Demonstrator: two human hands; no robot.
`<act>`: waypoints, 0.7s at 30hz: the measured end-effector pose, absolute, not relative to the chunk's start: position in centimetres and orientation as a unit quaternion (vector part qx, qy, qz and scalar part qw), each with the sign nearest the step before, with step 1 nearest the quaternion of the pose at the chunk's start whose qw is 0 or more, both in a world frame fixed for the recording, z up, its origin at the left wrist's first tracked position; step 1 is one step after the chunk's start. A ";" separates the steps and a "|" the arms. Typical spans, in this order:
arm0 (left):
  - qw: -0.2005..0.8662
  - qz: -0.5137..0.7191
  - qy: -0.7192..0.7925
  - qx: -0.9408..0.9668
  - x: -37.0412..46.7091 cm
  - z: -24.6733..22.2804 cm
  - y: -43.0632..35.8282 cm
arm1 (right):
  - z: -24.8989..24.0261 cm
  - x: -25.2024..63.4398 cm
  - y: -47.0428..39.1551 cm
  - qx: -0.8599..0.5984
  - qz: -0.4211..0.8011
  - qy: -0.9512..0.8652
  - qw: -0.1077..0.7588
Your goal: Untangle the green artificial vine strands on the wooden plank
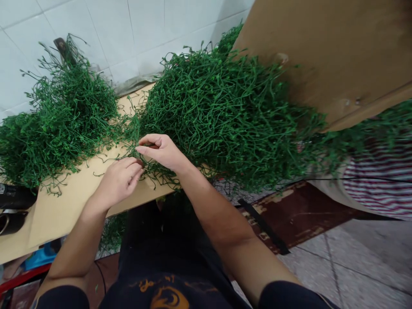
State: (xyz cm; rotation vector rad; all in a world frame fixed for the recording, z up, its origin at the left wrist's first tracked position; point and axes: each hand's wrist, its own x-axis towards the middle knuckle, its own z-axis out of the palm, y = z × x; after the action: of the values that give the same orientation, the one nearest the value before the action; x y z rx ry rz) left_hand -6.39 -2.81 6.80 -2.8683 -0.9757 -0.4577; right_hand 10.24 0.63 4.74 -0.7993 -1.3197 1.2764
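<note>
A large heap of thin green stems with small tips (219, 116) lies on the cardboard-covered table (71, 206), right of and beyond my hands. Another green pile (61, 128) is at the left. Between the piles, my right hand (157, 150) has its thumb and index finger curved towards each other near loose stems; what lies between them is too small to make out. My left hand (124, 178) is just below and to its left, fingers curled together over the table edge side, its fingertips partly hidden. Loose stems lie around both hands.
A big brown cardboard sheet (328, 56) slants over the right side. White wall tiles (96, 30) stand behind. Dark cylindrical objects (16, 197) sit at the left edge. Striped fabric (380, 180) and a worn brown board (296, 210) are at the right, above the floor tiles (354, 257).
</note>
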 end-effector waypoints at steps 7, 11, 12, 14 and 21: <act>-0.070 -0.351 -0.376 -0.855 -7.4 8.7 -2.7 | 4.9 10.4 0.4 -0.341 0.536 -0.572 0.519; -0.065 -0.335 -0.399 -0.851 -6.9 9.4 -1.0 | 5.0 10.2 0.2 -0.345 0.526 -0.579 0.519; -0.077 -0.307 -0.400 -0.860 -6.7 9.2 -0.6 | 4.9 10.2 0.1 -0.344 0.522 -0.582 0.520; -0.104 -0.274 -0.407 -0.865 -6.3 8.6 -0.1 | 4.6 10.2 0.1 -0.345 0.517 -0.589 0.516; -0.073 -0.250 -0.415 -0.872 -5.7 7.7 0.1 | 3.8 10.4 0.3 -0.317 0.526 -0.611 0.500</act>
State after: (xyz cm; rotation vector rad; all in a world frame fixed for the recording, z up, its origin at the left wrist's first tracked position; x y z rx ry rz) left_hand -5.71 0.13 7.71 -2.8742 -1.3684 -0.8258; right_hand 10.39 0.30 3.85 -0.7654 -1.4765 1.2727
